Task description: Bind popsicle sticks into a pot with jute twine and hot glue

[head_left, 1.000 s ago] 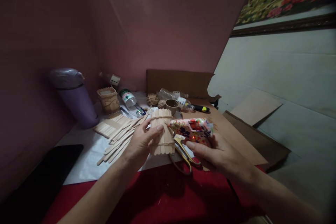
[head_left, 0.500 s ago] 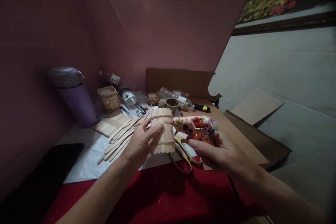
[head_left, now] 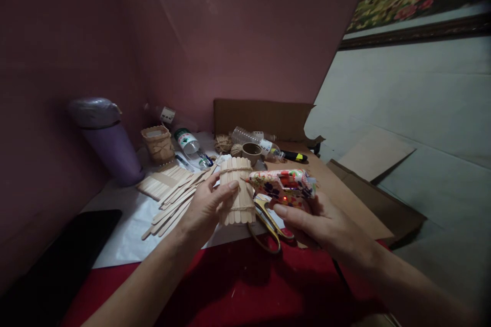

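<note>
My left hand [head_left: 209, 202] grips a small holder made of popsicle sticks [head_left: 242, 199], with twine wound round it near its top and bottom. The thumb lies across the front of the sticks. In my right hand [head_left: 307, 219] is a flower-patterned hot glue gun [head_left: 282, 184] with a small red light on. Its nozzle points left, at the right side of the holder, close to or touching the sticks; I cannot tell which. Gold-handled scissors [head_left: 270, 225] lie below the two, partly hidden. Loose popsicle sticks [head_left: 174, 204] spread out left of my left hand.
At the back stand a finished-looking stick holder [head_left: 158, 145] and a purple tumbler [head_left: 115, 150]. Plastic bottles [head_left: 187, 144], twine balls [head_left: 223, 144], a tape roll [head_left: 252, 151] and a black-yellow cutter [head_left: 294, 157] lie behind the hands. Cardboard [head_left: 341, 194] covers the right side.
The glue gun has shifted slightly left, its nozzle nearer the holder's front. My left hand and the holder have hardly moved.
</note>
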`<state>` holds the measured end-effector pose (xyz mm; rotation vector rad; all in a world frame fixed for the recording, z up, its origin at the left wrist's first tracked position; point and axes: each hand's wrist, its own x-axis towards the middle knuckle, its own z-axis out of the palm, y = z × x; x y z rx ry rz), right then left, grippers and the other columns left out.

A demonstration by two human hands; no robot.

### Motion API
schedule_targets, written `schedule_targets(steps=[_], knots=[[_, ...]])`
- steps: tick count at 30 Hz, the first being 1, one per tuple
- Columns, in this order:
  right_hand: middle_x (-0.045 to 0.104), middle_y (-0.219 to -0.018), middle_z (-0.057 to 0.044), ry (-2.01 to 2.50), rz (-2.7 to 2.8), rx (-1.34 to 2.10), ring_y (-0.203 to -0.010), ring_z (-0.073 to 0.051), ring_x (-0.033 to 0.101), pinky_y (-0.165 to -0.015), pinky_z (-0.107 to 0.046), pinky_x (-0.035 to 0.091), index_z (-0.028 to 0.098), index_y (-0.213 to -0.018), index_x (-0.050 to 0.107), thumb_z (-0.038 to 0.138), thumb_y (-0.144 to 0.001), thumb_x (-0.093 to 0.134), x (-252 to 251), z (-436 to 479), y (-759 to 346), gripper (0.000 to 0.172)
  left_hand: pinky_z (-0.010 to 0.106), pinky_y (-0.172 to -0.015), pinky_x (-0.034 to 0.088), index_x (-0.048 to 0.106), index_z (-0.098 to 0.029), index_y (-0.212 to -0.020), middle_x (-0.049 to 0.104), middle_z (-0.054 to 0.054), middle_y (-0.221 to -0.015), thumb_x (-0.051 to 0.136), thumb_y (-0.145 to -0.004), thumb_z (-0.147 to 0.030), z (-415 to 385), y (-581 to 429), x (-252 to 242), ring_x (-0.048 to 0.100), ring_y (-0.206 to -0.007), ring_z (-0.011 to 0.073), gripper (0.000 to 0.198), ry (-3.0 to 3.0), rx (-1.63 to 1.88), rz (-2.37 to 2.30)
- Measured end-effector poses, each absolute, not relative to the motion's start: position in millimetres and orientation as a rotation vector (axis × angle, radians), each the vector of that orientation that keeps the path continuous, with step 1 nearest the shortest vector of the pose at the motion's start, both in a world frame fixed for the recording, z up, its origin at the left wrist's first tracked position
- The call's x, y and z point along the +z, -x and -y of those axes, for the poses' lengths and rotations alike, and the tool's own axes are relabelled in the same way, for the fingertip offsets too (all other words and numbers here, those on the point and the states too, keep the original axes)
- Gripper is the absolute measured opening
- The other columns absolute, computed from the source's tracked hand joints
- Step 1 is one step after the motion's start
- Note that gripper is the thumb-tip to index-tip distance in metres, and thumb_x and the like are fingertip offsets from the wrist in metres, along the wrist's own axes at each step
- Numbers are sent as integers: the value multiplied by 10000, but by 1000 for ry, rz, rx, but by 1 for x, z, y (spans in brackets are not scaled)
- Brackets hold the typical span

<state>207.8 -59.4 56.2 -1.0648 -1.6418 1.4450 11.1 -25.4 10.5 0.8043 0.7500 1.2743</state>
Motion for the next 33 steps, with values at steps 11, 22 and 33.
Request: schedule_targets(steps=[11,22,33], knots=[[519,-614,33,1098,1639,1418,-477,-71,384,-433,-205,314,164,-800,605,395,-866,639,54,59,-208,243,233,-776,553,624,-161,-1130,733,97,-1032,800,-685,-243,26,-12,12,703,-854,167,485,-796,1274,-751],[497,-633,23,1121,1651,1421,-500,-72,369,-428,-200,297,161,-748,575,409,-876,621,52,58,-209,283,213,-839,530,618,-165,-1116,733,78,-1036,790,-691,-212,27,-13,15,695,-907,152,461,-754,1271,-768],[495,-567,49,1130,1643,1427,-456,-68,365,-428,-199,303,162,-842,626,393,-884,623,48,56,-210,235,238,-893,524,612,-177,-1133,732,77,-1066,791,-699,-236,24,-12,11,694,-968,174,472,-765,1266,-778]])
